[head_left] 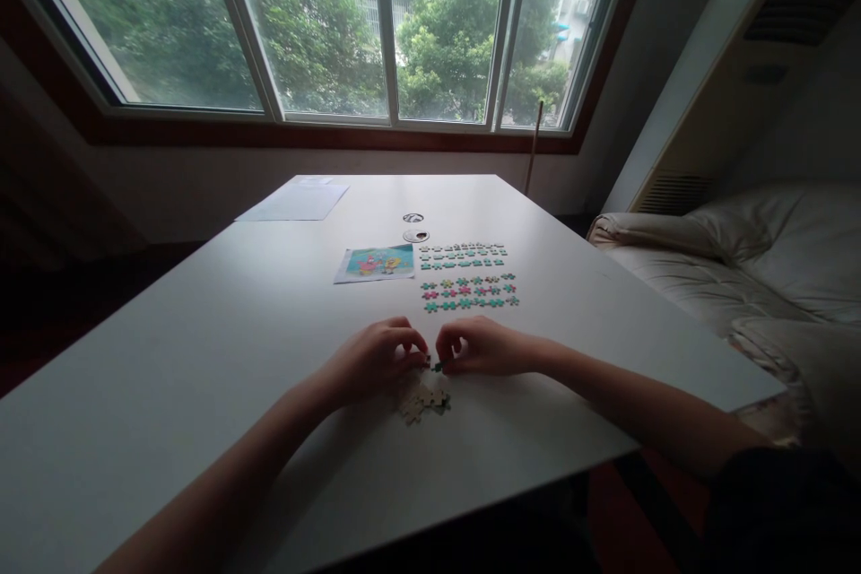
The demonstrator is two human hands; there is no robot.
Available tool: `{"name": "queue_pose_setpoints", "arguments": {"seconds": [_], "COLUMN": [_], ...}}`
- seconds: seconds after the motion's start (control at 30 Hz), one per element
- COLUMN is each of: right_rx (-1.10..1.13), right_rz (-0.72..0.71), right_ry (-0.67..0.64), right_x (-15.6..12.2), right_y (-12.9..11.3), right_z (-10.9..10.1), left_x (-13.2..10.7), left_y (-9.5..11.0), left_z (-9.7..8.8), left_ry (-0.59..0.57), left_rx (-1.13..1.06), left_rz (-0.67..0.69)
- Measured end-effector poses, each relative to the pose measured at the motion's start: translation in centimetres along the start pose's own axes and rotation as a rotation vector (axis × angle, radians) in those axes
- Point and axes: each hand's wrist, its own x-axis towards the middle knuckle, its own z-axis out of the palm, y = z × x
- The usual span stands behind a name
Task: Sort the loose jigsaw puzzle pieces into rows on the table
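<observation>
My left hand pinches a small brown-looking jigsaw piece at its fingertips, above the white table. Facing it, my right hand grips a dark green jigsaw piece between thumb and finger. The two pieces are close together but look apart. Just below the hands lies a small heap of jigsaw pieces, mostly with pale backs up. Beyond my right hand, jigsaw pieces in rows lie picture side up in green, pink and yellow. Left of these rows is a colourful cartoon picture sheet.
Two small round items lie on the white table behind the rows. Papers rest at its far left corner. A cream sofa stands to the right, with a tall air conditioner behind it. A window spans the far wall.
</observation>
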Motion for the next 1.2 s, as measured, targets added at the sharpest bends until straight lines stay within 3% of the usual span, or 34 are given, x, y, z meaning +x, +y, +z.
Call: {"name": "queue_pose_setpoints", "arguments": {"seconds": [0.57, 0.93, 1.2], "right_rx": [0.162, 0.223, 0.190], "right_rz": [-0.046, 0.093, 0.116], "right_ry": [0.381, 0.431, 0.458], "right_x": [0.5, 0.5, 0.6], "right_y": [-0.3, -0.1, 0.1], "right_z": [1.1, 1.0, 0.8], "left_x": [0.2, 0.4, 0.4], "left_y": [1.1, 1.2, 1.3], "left_z": [0.3, 0.1, -0.1], "left_ry": [0.080, 0.147, 0.173], "left_rx": [-0.074, -0.100, -0.137], "left_rz": [0.056, 0.066, 0.036]}}
